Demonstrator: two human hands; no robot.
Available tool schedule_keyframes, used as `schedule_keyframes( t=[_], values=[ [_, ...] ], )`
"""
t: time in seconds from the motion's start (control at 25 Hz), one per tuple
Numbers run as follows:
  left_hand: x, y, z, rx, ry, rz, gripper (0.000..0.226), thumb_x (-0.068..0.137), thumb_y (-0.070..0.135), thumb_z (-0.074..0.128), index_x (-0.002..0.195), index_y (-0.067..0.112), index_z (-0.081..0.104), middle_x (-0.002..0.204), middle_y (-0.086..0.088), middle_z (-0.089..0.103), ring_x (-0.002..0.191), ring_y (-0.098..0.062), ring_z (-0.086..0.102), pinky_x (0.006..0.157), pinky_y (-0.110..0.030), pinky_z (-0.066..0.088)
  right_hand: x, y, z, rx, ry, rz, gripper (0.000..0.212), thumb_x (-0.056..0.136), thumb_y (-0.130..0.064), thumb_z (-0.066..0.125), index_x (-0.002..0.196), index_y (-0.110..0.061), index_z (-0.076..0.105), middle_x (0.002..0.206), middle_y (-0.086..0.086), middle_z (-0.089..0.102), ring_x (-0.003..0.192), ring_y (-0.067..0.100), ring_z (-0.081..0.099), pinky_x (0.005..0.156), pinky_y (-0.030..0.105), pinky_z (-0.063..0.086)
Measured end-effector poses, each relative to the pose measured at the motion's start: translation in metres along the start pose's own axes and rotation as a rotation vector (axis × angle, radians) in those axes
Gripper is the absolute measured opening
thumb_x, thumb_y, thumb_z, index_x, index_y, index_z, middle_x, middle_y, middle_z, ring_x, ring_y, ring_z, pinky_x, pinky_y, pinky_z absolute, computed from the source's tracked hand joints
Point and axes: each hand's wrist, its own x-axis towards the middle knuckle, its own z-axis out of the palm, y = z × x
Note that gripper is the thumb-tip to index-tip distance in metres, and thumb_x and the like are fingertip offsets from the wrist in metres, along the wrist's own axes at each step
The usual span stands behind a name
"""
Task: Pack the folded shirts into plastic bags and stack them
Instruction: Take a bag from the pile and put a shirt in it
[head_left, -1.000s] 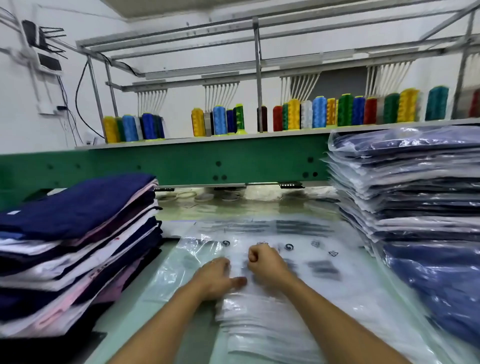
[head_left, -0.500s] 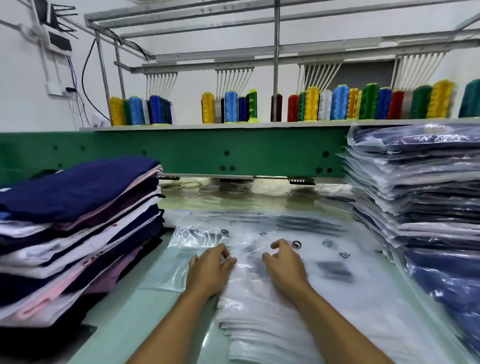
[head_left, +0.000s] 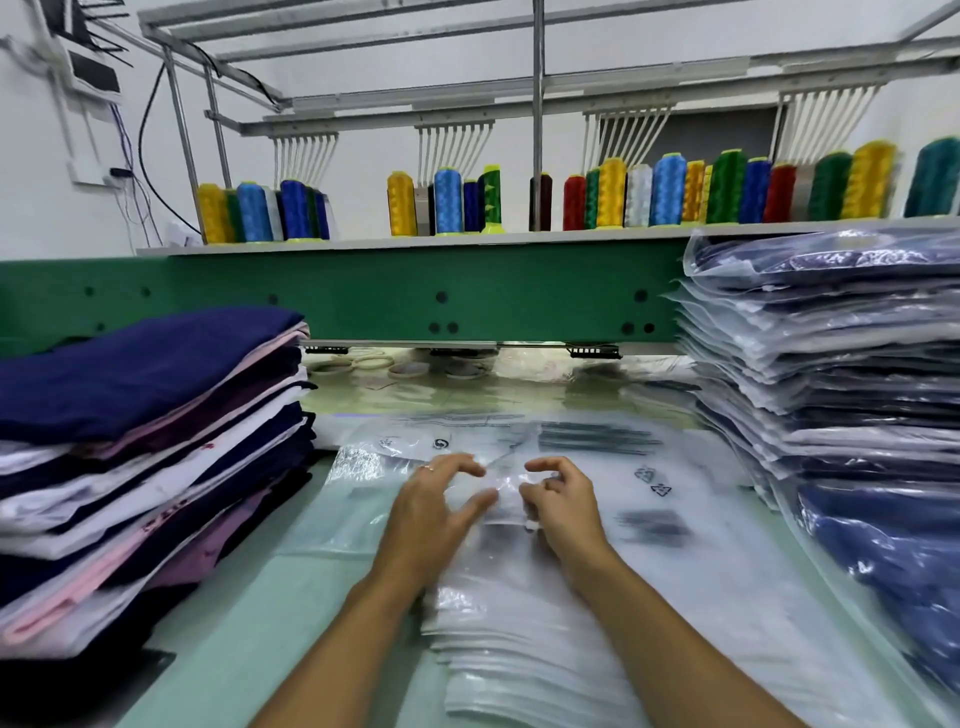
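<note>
Left hand and right hand pinch plastic bag — bagged shirts beside.

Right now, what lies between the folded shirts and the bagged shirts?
In the head view, empty plastic bags, with the left hand and right hand on them.

You cannot read any word here. On the top plastic bag the printed lines are only a dark blur. The same bag carries two small triangle signs and one round sign, both without readable letters.
</note>
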Motion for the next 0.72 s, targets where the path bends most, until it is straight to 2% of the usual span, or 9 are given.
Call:
schedule_keyframes(
  t=[0.04,0.12,0.2,0.32,0.4,0.48,0.6,0.72],
  values=[
    [-0.001,0.01,0.005,-0.07,-0.068,0.081,0.024,0.082,0.039,0.081,0.102,0.03,0.071,0.113,0.022,0.068,0.11,0.002,0.062,0.097,-0.021,0.046,0.0,0.0,0.0,0.055,0.024,0.021,0.025,0.088,0.001,0.06,0.107,-0.015,0.062,0.058,-0.001,0.059,0.057,0.016,0.056,0.055,0.031,0.044],
    [-0.004,0.023,0.017,-0.152,-0.187,0.203,0.023,0.079,0.033,0.085,0.099,0.03,0.073,0.11,0.02,0.07,0.107,-0.002,0.066,0.095,-0.024,0.049,0.0,-0.003,-0.002,0.158,0.047,0.084,0.024,0.088,0.002,0.061,0.107,-0.013,0.06,0.064,0.002,0.065,0.055,0.015,0.059,0.05,0.028,0.046],
    [-0.004,0.024,0.024,-0.111,-0.167,0.241,0.019,0.081,0.026,0.084,0.097,0.029,0.074,0.104,0.018,0.07,0.099,-0.003,0.068,0.088,-0.032,0.053,-0.001,-0.005,-0.001,0.231,0.029,0.136,0.023,0.089,0.001,0.059,0.107,-0.013,0.059,0.067,0.007,0.066,0.052,0.016,0.058,0.047,0.028,0.045],
    [-0.003,0.016,0.023,-0.039,-0.047,0.199,0.01,0.087,0.029,0.079,0.094,0.029,0.073,0.094,0.016,0.07,0.088,-0.003,0.067,0.078,-0.035,0.055,-0.003,-0.005,0.003,0.166,-0.033,0.146,0.021,0.091,-0.007,0.054,0.108,-0.017,0.06,0.065,0.002,0.06,0.049,0.014,0.052,0.042,0.025,0.037],
    [-0.005,0.015,0.021,0.0,-0.037,0.183,0.011,0.089,0.028,0.076,0.098,0.032,0.071,0.095,0.019,0.07,0.089,-0.002,0.067,0.078,-0.034,0.056,-0.005,-0.004,0.008,0.089,-0.08,0.14,0.025,0.088,-0.007,0.05,0.106,-0.023,0.059,0.056,-0.003,0.055,0.046,0.011,0.045,0.041,0.024,0.031],
    [-0.006,0.015,0.022,0.063,-0.058,0.19,0.015,0.09,0.028,0.074,0.103,0.035,0.069,0.098,0.021,0.071,0.092,0.001,0.067,0.079,-0.031,0.055,-0.006,-0.002,0.01,0.069,-0.096,0.151,0.028,0.086,-0.004,0.049,0.104,-0.024,0.058,0.059,0.0,0.057,0.045,0.011,0.042,0.041,0.024,0.028],
    [-0.004,0.015,0.022,0.087,-0.083,0.117,0.01,0.092,0.036,0.071,0.101,0.034,0.071,0.095,0.018,0.074,0.091,-0.002,0.068,0.08,-0.034,0.054,-0.003,0.0,0.009,0.054,-0.056,0.147,0.019,0.09,-0.006,0.051,0.102,-0.02,0.054,0.066,0.008,0.056,0.045,0.012,0.037,0.042,0.024,0.026],
    [-0.003,0.01,0.018,0.125,-0.056,0.053,0.009,0.091,0.038,0.072,0.096,0.031,0.069,0.09,0.016,0.074,0.085,-0.006,0.069,0.075,-0.035,0.054,0.0,-0.001,0.007,0.026,0.032,0.126,0.011,0.095,-0.009,0.05,0.101,-0.019,0.052,0.063,0.003,0.044,0.047,0.014,0.035,0.043,0.025,0.027]
  ],
)
